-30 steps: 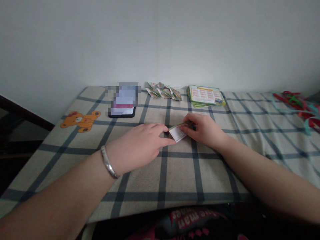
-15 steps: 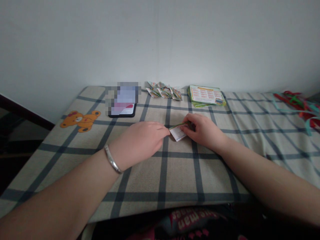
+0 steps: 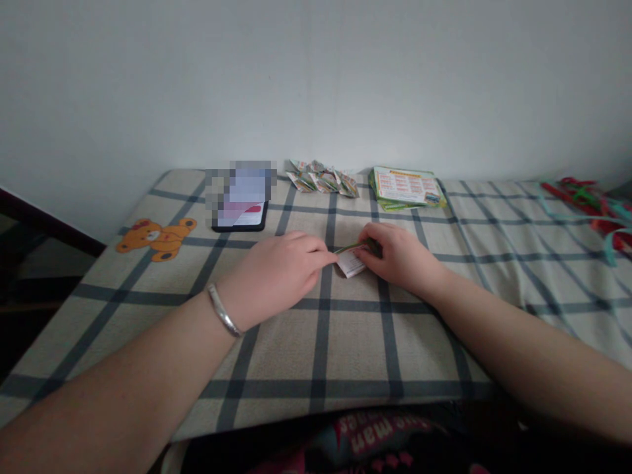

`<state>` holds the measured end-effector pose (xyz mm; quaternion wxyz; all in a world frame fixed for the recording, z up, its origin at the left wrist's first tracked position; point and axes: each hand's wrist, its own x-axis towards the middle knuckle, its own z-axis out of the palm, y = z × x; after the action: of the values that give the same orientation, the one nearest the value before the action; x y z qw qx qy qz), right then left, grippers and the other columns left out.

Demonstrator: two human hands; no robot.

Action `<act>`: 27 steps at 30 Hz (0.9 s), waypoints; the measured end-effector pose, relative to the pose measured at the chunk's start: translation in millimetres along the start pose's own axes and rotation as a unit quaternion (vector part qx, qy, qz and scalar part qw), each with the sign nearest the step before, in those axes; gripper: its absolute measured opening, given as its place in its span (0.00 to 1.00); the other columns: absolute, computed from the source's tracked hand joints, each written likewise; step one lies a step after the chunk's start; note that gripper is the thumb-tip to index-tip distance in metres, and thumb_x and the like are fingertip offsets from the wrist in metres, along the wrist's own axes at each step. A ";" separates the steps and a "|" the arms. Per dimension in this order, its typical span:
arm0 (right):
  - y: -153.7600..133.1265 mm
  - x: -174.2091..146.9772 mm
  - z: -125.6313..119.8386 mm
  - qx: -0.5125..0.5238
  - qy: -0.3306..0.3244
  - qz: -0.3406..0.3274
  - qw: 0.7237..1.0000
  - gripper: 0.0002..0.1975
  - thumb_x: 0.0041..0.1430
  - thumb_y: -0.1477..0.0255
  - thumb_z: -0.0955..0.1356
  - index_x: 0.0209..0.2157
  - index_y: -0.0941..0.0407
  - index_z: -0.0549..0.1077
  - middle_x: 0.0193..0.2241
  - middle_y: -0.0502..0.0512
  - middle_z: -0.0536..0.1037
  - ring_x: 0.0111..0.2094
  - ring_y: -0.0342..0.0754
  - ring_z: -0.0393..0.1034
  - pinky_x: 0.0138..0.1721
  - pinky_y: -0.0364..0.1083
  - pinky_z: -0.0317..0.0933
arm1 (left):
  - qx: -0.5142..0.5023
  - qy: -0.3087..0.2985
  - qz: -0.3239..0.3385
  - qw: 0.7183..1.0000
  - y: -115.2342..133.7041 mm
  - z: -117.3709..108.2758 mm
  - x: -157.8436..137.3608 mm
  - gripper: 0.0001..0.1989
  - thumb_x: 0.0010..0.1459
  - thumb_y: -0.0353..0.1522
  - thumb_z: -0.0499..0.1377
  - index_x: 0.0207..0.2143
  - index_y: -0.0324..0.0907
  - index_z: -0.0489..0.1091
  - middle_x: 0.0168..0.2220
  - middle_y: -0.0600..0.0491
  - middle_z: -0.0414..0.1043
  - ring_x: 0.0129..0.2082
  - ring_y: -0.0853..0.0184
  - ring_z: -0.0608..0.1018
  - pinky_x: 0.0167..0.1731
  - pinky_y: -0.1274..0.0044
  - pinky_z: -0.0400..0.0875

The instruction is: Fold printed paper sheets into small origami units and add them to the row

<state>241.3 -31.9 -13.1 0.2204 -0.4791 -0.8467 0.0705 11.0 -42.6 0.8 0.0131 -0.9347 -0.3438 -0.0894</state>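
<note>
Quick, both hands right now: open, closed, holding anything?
Right hand: closed, pinching the printed paper.
Left hand: at the paper's left corner; whether it grips cannot be told.

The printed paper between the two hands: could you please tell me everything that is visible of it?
The printed paper looks like thin card, apparently folded, with a white face, fine print too small to read, and a green strip along its far edge. It sits at or just above the checked tablecloth, one corner pointing toward the camera. The right grip holds its right part, partly hiding it; the left grip appears to touch its left corner.
</note>
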 end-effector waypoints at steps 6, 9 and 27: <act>-0.8 1.3 0.7 0.001 -0.005 0.009 1.000 0.04 0.56 0.74 0.67 0.29 0.56 0.66 0.25 0.49 0.68 0.26 0.43 0.60 0.28 0.42 0.51 | 0.020 -0.010 0.016 1.000 0.3 -1.1 -0.4 0.17 0.60 0.26 0.54 0.49 0.49 0.72 0.46 0.53 0.72 0.47 0.61 0.72 0.49 0.66 0.70; -2.1 1.9 0.6 -0.003 -0.006 0.015 1.000 0.04 0.56 0.74 0.67 0.29 0.57 0.66 0.25 0.49 0.68 0.26 0.43 0.60 0.28 0.42 0.51 | 0.033 -0.018 0.016 0.999 1.7 -2.4 -1.4 0.18 0.60 0.26 0.54 0.50 0.49 0.72 0.47 0.53 0.72 0.47 0.60 0.72 0.47 0.66 0.71; 0.8 2.3 3.2 -0.002 -0.004 0.010 1.000 0.02 0.57 0.72 0.66 0.32 0.57 0.69 0.28 0.52 0.71 0.27 0.44 0.62 0.29 0.43 0.53 | 0.052 -0.014 0.027 0.998 8.5 -4.3 -2.4 0.18 0.60 0.26 0.54 0.51 0.45 0.72 0.54 0.51 0.69 0.52 0.60 0.72 0.50 0.66 0.69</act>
<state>239.5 -29.3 -15.6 0.2153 -0.4879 -0.8427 0.0734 14.0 -51.1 4.9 0.0595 -0.9427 -0.3230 -0.0581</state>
